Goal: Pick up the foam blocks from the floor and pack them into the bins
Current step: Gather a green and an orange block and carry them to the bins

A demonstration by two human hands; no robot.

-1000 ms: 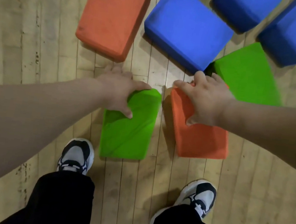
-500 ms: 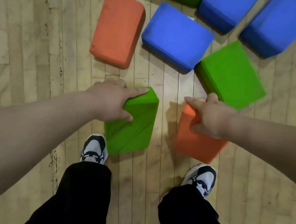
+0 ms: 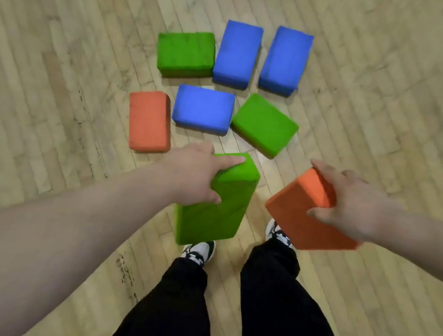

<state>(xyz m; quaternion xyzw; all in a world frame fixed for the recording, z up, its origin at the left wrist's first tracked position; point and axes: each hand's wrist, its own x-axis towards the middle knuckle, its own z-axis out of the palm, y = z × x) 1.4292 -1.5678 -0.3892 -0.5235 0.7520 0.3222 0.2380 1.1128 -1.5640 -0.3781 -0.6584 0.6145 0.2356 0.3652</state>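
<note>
We're holding green block point(image 3: 217, 212) in left grip point(image 3: 188, 174), orange block point(image 3: 293, 214) in right grip point(image 3: 350, 204), each by its far end; bins aren't showing.

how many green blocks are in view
3. The left hand grips the held green block; the near green block sits right of the middle blue block; the far green block sits left of the back-left blue block. More may lie out of frame.
</note>
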